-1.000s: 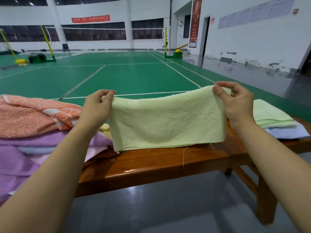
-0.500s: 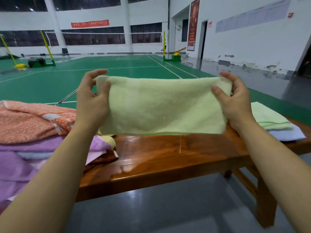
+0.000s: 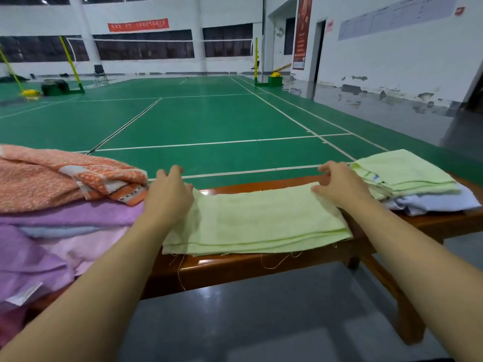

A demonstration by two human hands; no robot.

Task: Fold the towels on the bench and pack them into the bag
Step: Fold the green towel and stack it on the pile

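Note:
A pale green towel (image 3: pixel 261 223) lies folded flat in several layers on the brown wooden bench (image 3: pixel 235 267), loose threads hanging off its near edge. My left hand (image 3: pixel 167 197) rests on the towel's far left corner with its fingers spread and lifted. My right hand (image 3: pixel 337 184) rests on the far right corner, fingers also apart. Neither hand pinches the cloth. No bag is in view.
A heap of unfolded towels sits at the left: an orange one (image 3: pixel 52 176) on top of purple (image 3: pixel 65 218) and pink ones. At the bench's right end is a stack of folded green towels (image 3: pixel 402 173) over a pale blue one (image 3: pixel 439 202). A green court lies beyond.
The green towel, held up in the air by its top corners, has been lowered and folded flat onto the bench. Both hands have loosened their grip and now rest on it.

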